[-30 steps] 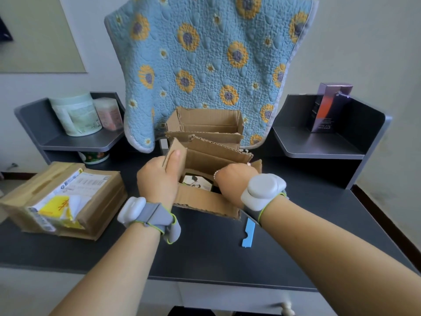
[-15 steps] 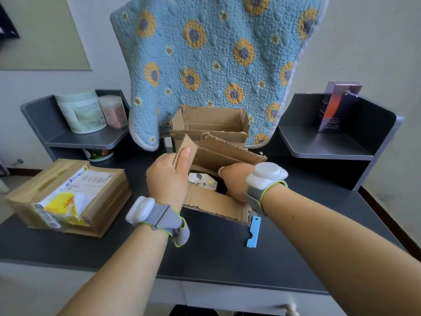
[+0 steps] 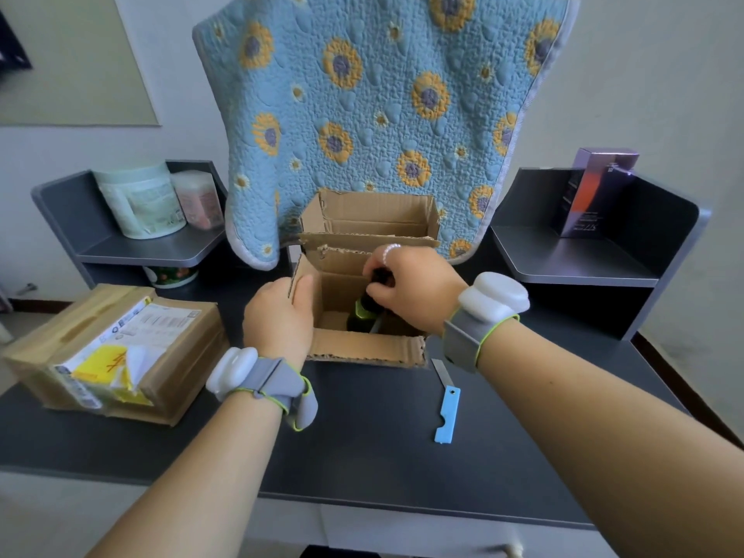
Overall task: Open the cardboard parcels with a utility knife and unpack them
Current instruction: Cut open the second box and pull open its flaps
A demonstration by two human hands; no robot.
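Head cam: my left hand (image 3: 277, 320) grips the open box's (image 3: 364, 348) left flap (image 3: 300, 281); right hand (image 3: 406, 289) curled around dark item (image 3: 364, 310) inside. Knife (image 3: 447, 400) on desk (image 3: 362, 436).

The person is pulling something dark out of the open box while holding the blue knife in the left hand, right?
Not quite. The head view shows the blue utility knife lying on the dark desk; the left hand holds a flap of the open brown cardboard box.

Rough brown corrugated cardboard box (image 3: 364, 350), ragged at torn edges. Smooth matt dark grey desk top (image 3: 362, 445); light blue plastic utility knife (image 3: 446, 412), bare metal blade. Soft quilted blue sunflower cloth (image 3: 362, 114).
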